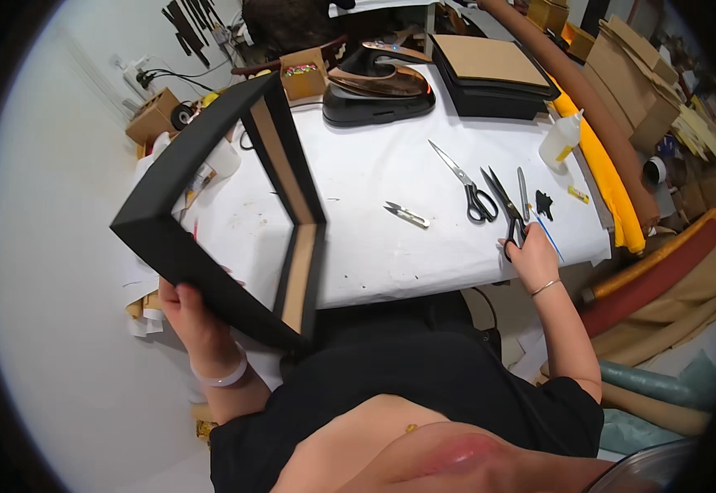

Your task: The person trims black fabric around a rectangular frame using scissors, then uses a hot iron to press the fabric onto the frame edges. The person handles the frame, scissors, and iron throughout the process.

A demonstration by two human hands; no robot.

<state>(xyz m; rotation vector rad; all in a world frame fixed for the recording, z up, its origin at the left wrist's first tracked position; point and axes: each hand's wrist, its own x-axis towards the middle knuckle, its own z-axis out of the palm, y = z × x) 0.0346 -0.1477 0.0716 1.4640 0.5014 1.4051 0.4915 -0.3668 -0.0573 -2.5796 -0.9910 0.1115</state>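
Note:
Up on the left I hold a large black open frame (198,275), tilted, with bare tan strips along its inner faces. My left hand (194,320) grips its lower left side; some of the fingers are hidden behind it. At the table's right side my right hand (536,256) is closed around the black handles of a pair of scissors (499,191), blades pointing away from me. Just left of them lies another pair of scissors (473,193), blades silver. Metal thread snips (407,215) rest mid-table. Beside my right hand are a slim grey tool (523,189), a black scrap (544,204) and a thin blue stick (548,236).
On the white-covered table (358,172), an iron-like appliance (381,92) stands at the back, beside black boxes (497,100) topped with tan board. A glue bottle (560,141) and a small yellow tube (578,195) sit right. Rolled material (621,172) borders that edge.

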